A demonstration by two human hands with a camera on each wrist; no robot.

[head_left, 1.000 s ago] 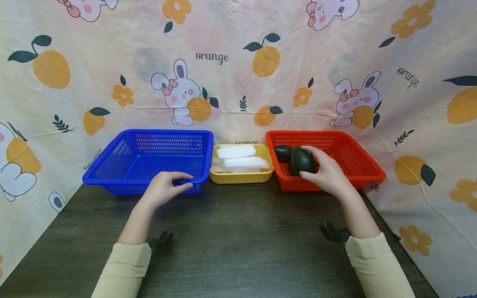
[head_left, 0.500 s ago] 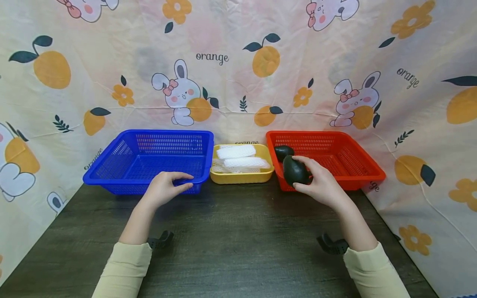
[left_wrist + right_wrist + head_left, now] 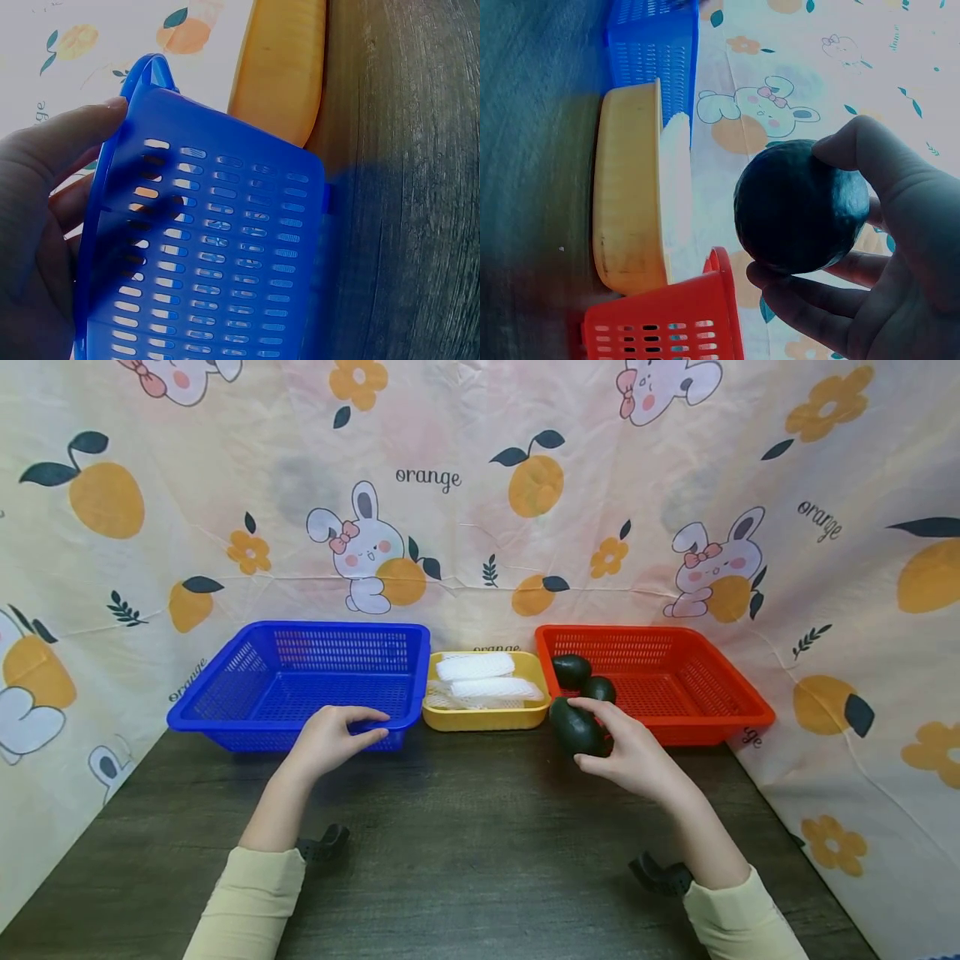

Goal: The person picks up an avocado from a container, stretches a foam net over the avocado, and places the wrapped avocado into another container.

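Note:
My right hand (image 3: pixel 630 747) holds a dark green avocado (image 3: pixel 576 727) between thumb and fingers, just in front of the red basket's near left corner. In the right wrist view the avocado (image 3: pixel 802 206) appears round and raised. Two more avocados (image 3: pixel 572 671) lie at the left end of the red basket (image 3: pixel 720 714). At the near right corner of the blue basket (image 3: pixel 225 727), my left hand (image 3: pixel 330 743) holds the rim. The left wrist view has the thumb on the rim and the other fingers behind the slotted wall (image 3: pixel 217 225).
Between the two baskets stands a yellow tray (image 3: pixel 487 720) with white mesh foam sleeves (image 3: pixel 491 687) in it. All three containers stand along the back of the dark wooden table (image 3: pixel 480 843). A printed cloth (image 3: pixel 465 543) hangs behind them.
My right hand has lifted the avocado out of the red basket and brought it left and nearer, uncovering another avocado. The left hand has stayed at the blue rim.

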